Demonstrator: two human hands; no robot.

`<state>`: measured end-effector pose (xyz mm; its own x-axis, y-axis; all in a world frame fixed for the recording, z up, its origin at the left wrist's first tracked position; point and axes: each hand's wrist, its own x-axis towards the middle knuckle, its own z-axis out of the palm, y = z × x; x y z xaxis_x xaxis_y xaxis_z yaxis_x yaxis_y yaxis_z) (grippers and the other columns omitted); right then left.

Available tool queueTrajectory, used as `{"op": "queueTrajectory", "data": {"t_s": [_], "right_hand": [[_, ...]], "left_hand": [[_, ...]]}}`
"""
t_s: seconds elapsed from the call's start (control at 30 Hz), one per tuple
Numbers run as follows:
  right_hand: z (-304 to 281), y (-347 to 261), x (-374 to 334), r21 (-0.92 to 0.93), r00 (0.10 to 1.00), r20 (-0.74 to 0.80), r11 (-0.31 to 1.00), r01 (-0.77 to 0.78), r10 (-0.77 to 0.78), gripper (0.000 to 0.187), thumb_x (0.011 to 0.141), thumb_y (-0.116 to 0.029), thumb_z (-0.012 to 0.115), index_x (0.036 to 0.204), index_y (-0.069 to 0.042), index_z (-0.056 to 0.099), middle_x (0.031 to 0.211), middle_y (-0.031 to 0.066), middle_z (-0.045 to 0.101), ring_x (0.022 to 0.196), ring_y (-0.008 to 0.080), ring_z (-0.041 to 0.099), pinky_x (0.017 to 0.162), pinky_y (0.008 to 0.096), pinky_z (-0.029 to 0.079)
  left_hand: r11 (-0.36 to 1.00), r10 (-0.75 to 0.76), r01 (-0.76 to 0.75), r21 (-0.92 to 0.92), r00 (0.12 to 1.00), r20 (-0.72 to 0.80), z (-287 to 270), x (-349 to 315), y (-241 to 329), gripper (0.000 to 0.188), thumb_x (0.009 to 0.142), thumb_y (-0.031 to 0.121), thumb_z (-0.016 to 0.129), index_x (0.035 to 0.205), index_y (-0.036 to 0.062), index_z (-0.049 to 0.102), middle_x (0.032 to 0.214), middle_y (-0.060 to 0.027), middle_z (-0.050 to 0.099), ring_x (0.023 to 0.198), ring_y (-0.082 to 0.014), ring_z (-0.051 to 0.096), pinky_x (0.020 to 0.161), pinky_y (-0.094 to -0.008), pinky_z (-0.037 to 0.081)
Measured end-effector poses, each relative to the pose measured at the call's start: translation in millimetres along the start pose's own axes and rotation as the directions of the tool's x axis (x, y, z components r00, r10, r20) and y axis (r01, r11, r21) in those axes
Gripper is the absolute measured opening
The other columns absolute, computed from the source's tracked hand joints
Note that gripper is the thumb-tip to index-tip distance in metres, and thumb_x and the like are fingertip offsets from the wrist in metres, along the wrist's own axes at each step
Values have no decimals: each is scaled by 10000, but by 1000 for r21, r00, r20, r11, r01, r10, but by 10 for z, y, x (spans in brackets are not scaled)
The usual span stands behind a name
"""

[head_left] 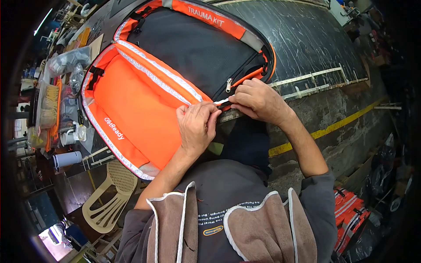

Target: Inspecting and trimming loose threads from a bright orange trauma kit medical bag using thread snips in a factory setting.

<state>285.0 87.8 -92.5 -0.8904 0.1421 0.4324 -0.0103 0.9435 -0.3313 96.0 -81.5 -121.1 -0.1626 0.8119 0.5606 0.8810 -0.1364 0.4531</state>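
An orange and black bag (144, 111) lies spread open at the table's edge, its orange half nearer me and its black half (188, 48) farther off. Pale binding runs along its seams. At the near right corner, where the halves meet, my left hand (197, 125) pinches the bag's bound edge. My right hand (258, 101) pinches the same edge a little farther right. Between the two hands a short white strip of binding (222, 101) shows, stretched straight. A metal zipper pull (229, 85) hangs just beyond it. My fingertips partly hide the edge.
The dark tabletop (302, 39) continues right, with a pale ruler-like strip (307, 79) along its edge. Left are a plastic bin (49, 103), a white mug (69, 137) and a white cylinder (68, 158). A beige plastic chair (109, 197) stands lower left; orange bags (351, 215) lie lower right.
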Motion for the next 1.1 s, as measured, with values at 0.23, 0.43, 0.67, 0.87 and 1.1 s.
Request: {"op": "queueTrajectory", "data": {"t_s": [0.23, 0.43, 0.67, 0.87, 1.1], "right_hand": [[97, 64, -40, 45, 995, -87, 998, 45, -41, 200, 901, -137, 832, 1067, -69, 743, 939, 60, 650, 882, 277, 630, 814, 403, 522], [72, 61, 8, 56, 996, -72, 997, 58, -54, 208, 896, -140, 842, 1064, -64, 745, 926, 62, 644, 878, 276, 626, 808, 406, 516], [115, 128, -32, 160, 995, -95, 986, 41, -26, 197, 894, -142, 841, 1044, -60, 745, 895, 63, 624, 851, 284, 613, 799, 408, 503], [54, 61, 24, -8, 996, -39, 997, 81, -82, 201, 899, -154, 811, 1066, -80, 727, 908, 40, 607, 848, 252, 598, 774, 386, 484], [-38, 28, 65, -186, 988, 86, 973, 140, -126, 132, 937, -212, 683, 1039, -129, 665, 958, 3, 613, 981, 197, 632, 876, 359, 519]], "left_hand": [[1000, -9, 9, 5, 1000, 18, 0, -4, 3, 146, 923, 106, 827, 965, 98, 687, 1011, -19, 765, 843, -208, 672, 830, -391, 375], [1000, -3, 2, 24, 1000, 15, 12, 6, 0, 150, 922, 109, 830, 966, 97, 687, 1000, -24, 763, 839, -210, 671, 832, -396, 376], [1000, -5, 5, 17, 1000, 12, 10, 18, 12, 154, 919, 99, 831, 973, 94, 687, 1001, -26, 763, 847, -211, 675, 833, -392, 377], [999, 23, -23, 28, 1000, -2, 21, 6, -3, 156, 913, 96, 832, 973, 97, 688, 999, -31, 757, 840, -213, 671, 826, -395, 376], [999, 29, -29, 29, 1000, 10, 18, 18, 7, 160, 908, 94, 833, 972, 96, 686, 993, -32, 749, 841, -213, 669, 820, -399, 367]]}}
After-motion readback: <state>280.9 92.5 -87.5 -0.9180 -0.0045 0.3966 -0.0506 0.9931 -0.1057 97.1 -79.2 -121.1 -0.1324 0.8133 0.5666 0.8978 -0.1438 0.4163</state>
